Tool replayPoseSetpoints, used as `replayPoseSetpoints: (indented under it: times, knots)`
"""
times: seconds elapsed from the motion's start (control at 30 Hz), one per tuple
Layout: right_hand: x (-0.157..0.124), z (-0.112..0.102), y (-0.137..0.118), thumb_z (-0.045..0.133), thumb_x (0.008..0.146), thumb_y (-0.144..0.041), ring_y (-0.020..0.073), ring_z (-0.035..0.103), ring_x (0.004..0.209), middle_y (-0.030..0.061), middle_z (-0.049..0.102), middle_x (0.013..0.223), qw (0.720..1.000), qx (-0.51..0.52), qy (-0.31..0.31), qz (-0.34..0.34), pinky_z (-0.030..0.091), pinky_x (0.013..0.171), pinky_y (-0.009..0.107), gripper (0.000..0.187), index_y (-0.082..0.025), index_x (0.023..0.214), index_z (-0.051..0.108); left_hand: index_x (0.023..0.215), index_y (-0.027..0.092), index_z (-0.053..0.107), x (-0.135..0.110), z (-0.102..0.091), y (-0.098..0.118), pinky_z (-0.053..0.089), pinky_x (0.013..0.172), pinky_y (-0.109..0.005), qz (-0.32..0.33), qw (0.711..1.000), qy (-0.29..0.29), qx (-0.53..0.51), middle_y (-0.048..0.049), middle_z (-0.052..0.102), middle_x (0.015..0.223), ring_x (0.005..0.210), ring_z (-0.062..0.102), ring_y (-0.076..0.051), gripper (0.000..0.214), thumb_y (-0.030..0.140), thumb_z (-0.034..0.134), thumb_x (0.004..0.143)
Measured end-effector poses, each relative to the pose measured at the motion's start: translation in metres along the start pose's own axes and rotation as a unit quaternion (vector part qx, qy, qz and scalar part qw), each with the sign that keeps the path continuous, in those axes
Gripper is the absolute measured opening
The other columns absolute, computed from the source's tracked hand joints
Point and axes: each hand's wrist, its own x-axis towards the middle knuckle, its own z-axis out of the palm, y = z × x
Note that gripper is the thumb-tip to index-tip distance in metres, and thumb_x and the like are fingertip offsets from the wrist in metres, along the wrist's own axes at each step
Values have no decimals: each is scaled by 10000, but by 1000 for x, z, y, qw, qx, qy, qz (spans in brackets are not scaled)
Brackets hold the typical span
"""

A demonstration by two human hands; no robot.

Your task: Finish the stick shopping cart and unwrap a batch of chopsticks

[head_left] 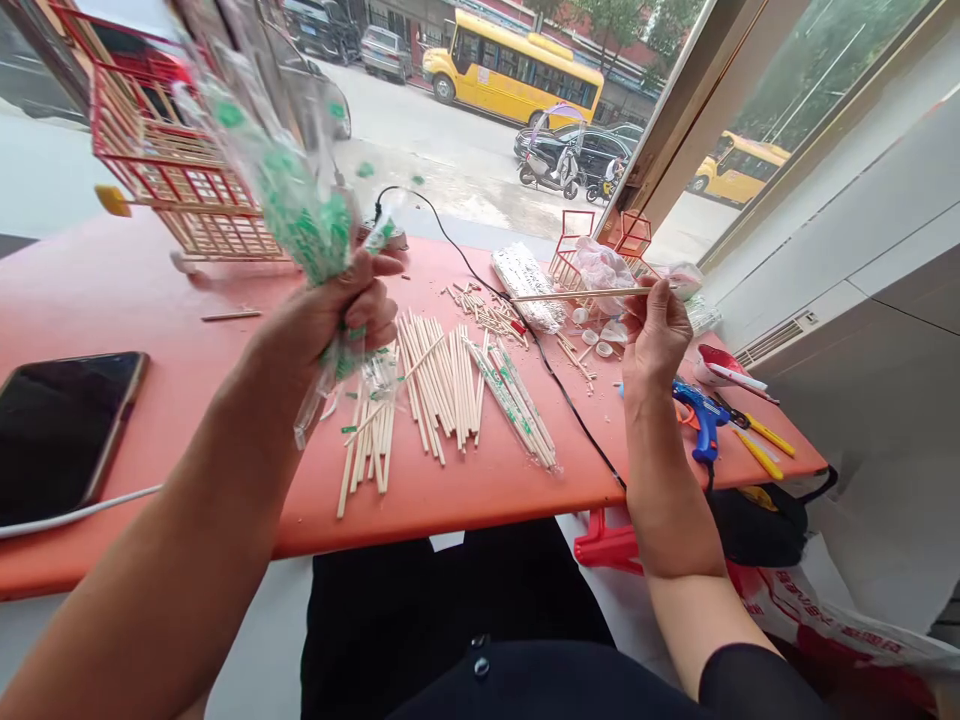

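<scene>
My left hand [352, 310] is closed around a bunch of clear plastic chopstick wrappers [307, 200] with green print, raised above the table. Between the thumb and fingers of my right hand [657, 325] is a wooden chopstick [577, 294], pointing left, roughly level; whether it is one or a pair I cannot tell. Below and between my hands, bare wooden chopsticks [431, 390] lie in a loose pile. To their right are several chopsticks still in wrappers [514, 400]. More bare sticks [367, 450] lie under my left hand, partly covered by plastic.
On the orange table [225, 400] are a phone [67, 430], a red-trimmed stick-built cart [195, 190], short cut sticks [480, 310], a white packet [529, 285], a blue glue gun [703, 415] and yellow-handled pliers [765, 435]. A black cable [559, 385] crosses to the front edge.
</scene>
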Motion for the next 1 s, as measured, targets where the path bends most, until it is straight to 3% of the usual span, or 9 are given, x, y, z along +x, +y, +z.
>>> replayPoseSetpoints:
  times: [0.13, 0.23, 0.37, 0.47, 0.57, 0.67, 0.77, 0.87, 1.0]
  knots:
    - [-42, 24, -12, 673, 1025, -531, 129, 747, 775, 21, 784, 952, 988, -55, -142, -40, 608, 613, 260, 321, -245, 1017, 818, 741, 175, 683, 1, 1, 6, 294, 372, -183, -13, 999, 16, -27, 59, 345, 471, 408, 288, -88, 487, 288, 464, 1161]
    - [-77, 36, -20, 666, 1061, -449, 136, 766, 847, 32, 787, 1095, 956, -89, -246, -132, 648, 681, 279, 246, -273, 1069, 838, 718, 178, 602, -2, 10, 2, 292, 374, -170, -18, 998, 51, -20, 61, 361, 503, 429, 311, -82, 465, 308, 500, 1152]
    - [-104, 38, -21, 645, 1098, -374, 156, 767, 985, 53, 780, 1107, 873, -134, -380, -276, 655, 888, 321, 226, -274, 1174, 833, 689, 187, 509, -4, 18, -2, 260, 364, -158, -28, 998, 61, 10, 57, 409, 557, 462, 331, -65, 472, 406, 706, 1058]
    - [-110, 39, -20, 661, 1081, -475, 179, 755, 1068, 88, 782, 1154, 805, -128, -481, -324, 621, 973, 334, 321, -232, 1229, 809, 665, 197, 463, -4, 15, -5, 316, 380, -159, -36, 997, 62, 29, 39, 441, 596, 495, 406, -68, 498, 387, 768, 1009]
    - [-105, 40, -22, 651, 1040, -633, 202, 738, 1064, 104, 773, 1155, 786, -163, -522, -290, 579, 970, 346, 473, -206, 1173, 804, 682, 198, 475, -2, 7, -10, 504, 518, -176, -37, 997, 68, 26, 18, 503, 644, 600, 543, -93, 461, 337, 814, 963]
    - [-94, 40, -25, 604, 1086, -578, 175, 679, 871, 77, 757, 979, 772, -316, -516, -192, 484, 794, 307, 460, -177, 946, 780, 723, 200, 492, 1, -2, -17, 608, 675, -214, -46, 994, 86, 41, -13, 602, 730, 746, 644, -125, 460, 362, 887, 892]
    - [-90, 42, -32, 707, 1038, -538, 175, 632, 810, 62, 754, 891, 691, -480, -528, -117, 344, 694, 303, 419, -173, 832, 734, 673, 205, 433, 2, -6, -20, 547, 575, -177, -56, 994, 78, 55, -25, 606, 739, 702, 615, -107, 555, 436, 888, 893]
    - [-96, 45, -41, 731, 1018, -529, 213, 676, 886, 84, 793, 968, 614, -562, -548, -84, 320, 689, 313, 358, -185, 922, 750, 603, 205, 343, 0, -4, -19, 397, 443, -163, -51, 997, 30, 49, -11, 542, 698, 570, 482, -57, 666, 507, 821, 955]
    - [-108, 50, -52, 567, 1100, -419, 256, 736, 987, 127, 815, 1115, 564, -599, -564, -67, 406, 733, 321, 297, -185, 1131, 747, 593, 194, 347, -4, 1, -16, 278, 393, -185, -43, 997, -8, 62, 4, 534, 692, 486, 359, -25, 684, 556, 776, 985]
